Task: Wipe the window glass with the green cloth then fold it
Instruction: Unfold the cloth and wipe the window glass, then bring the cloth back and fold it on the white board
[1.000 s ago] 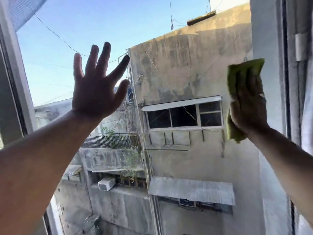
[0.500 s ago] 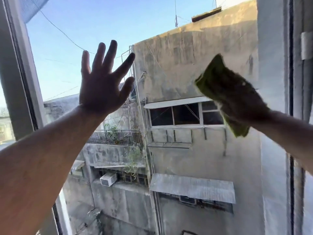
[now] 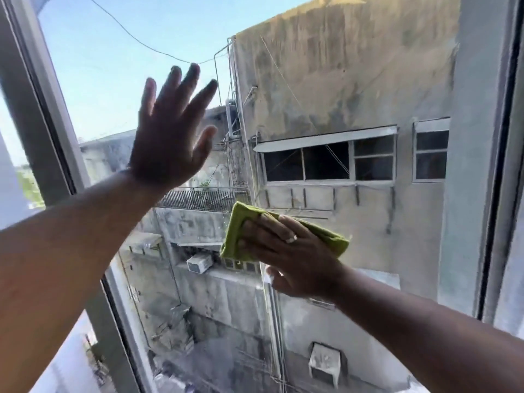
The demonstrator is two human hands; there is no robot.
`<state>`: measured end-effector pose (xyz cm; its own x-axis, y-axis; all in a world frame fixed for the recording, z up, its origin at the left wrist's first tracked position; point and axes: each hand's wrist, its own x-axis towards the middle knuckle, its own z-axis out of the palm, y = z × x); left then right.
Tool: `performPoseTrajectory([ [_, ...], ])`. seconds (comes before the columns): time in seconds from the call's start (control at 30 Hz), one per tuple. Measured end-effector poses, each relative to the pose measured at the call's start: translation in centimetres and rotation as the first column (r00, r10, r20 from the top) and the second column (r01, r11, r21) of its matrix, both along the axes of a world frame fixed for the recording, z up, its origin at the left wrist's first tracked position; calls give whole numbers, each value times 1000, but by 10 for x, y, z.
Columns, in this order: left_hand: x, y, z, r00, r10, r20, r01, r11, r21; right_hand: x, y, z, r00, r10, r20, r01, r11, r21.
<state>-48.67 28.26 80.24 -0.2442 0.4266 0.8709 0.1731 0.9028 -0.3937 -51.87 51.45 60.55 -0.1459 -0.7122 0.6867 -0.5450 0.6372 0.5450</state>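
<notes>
While your right hand (image 3: pixel 286 251) presses the green cloth (image 3: pixel 241 234) flat against the window glass (image 3: pixel 354 251), the grip is a spread palm rather than a pinch: your fingers lie apart across the cloth, pinning it to the pane, with your thumb hanging free below its lower edge. A pale ring shows on one finger. The cloth looks bunched into a loose pad, its left end sticking out past your fingertips and its right end trailing beyond your knuckles.

Up and to the left of the cloth, well apart from it, your left hand (image 3: pixel 173 131) is open with all fingers splayed and holds nothing. It seems to rest on or just off the glass as a brace, though contact cannot be confirmed. Further left of the cloth runs the grey window frame (image 3: pixel 42 114); another upright of it stands far to the cloth's right.

You appear to be in the wiping step, with the cloth near the middle of the pane. Folding has not begun. Your next stroke calls for even palm pressure so the pad slides without rolling up. Carry it toward the frame edges and lower corners, and mind that your bracing hand may leave prints on the glass, needing a pass too.
</notes>
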Motion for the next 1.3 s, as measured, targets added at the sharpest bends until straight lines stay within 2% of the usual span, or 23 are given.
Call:
performPoseTrajectory([
  [0.07,19,-2,-51,999,-36,7,36,993,-109,2,7,2,989,148,27,-147,988,-47],
  [0.1,28,-3,-77,996,-69,53,74,992,-101,2,8,1,975,220,19,-217,972,-88],
  [0.13,37,-2,-99,983,-116,142,123,992,-42,-1,10,-1,963,268,1,-266,955,-130],
  [0.2,50,9,-128,918,-224,326,175,969,174,-5,11,-5,952,304,-44,-306,924,-230],
  [0.27,52,25,-140,830,-338,443,150,901,407,-8,10,-9,945,325,-41,-321,893,-315],
  [0.37,48,50,-140,666,-561,492,63,700,712,-4,11,-9,942,336,11,-305,867,-394],
  [0.47,50,52,-134,539,-688,486,98,624,775,12,16,-2,970,239,50,-187,857,-480],
  [0.53,67,29,-129,356,-782,512,76,570,818,30,11,2,942,259,215,-94,815,-572],
  [0.57,79,13,-127,263,-823,503,40,530,847,42,4,2,852,377,363,-80,779,-623],
  [0.6,92,-7,-126,191,-854,484,-16,490,872,55,-6,0,673,539,507,-67,727,-683],
  [0.63,103,-25,-126,158,-875,457,-75,451,889,64,-18,-3,421,687,592,-41,666,-745],
  [0.67,116,-48,-132,167,-892,421,-134,402,906,69,-35,-14,147,776,613,14,618,-786],
  [0.7,127,-71,-141,202,-901,383,-194,346,918,73,-55,-28,-90,795,600,88,607,-790],
  [0.73,138,-96,-154,253,-898,360,-262,295,919,79,-79,-46,-284,771,570,153,624,-767],
  [0.77,151,-121,-173,309,-881,359,-337,252,907,87,-106,-67,-433,737,519,211,643,-737],
  [0.83,178,-168,-218,397,-838,375,-490,152,858,106,-158,-114,-621,682,386,327,673,-664],
  [0.93,232,-245,-319,518,-786,337,-632,-86,771,146,-242,-206,-764,600,237,441,754,-488],
  [1.03,298,-305,-443,617,-680,396,-724,-293,624,191,-304,-312,-815,523,250,452,843,-290],
  [1.07,324,-321,-489,624,-660,419,-750,-354,559,208,-322,-351,-828,485,282,435,872,-225],
  [1.17,397,-339,-617,560,-697,447,-827,-447,341,260,-351,-457,-859,337,387,358,934,-19],
  [1.23,432,-341,-697,543,-715,441,-837,-500,221,290,-362,-525,-858,250,449,324,941,95],
  [1.3,456,-337,-764,556,-703,444,-818,-557,143,314,-368,-583,-819,192,541,332,927,173],
])
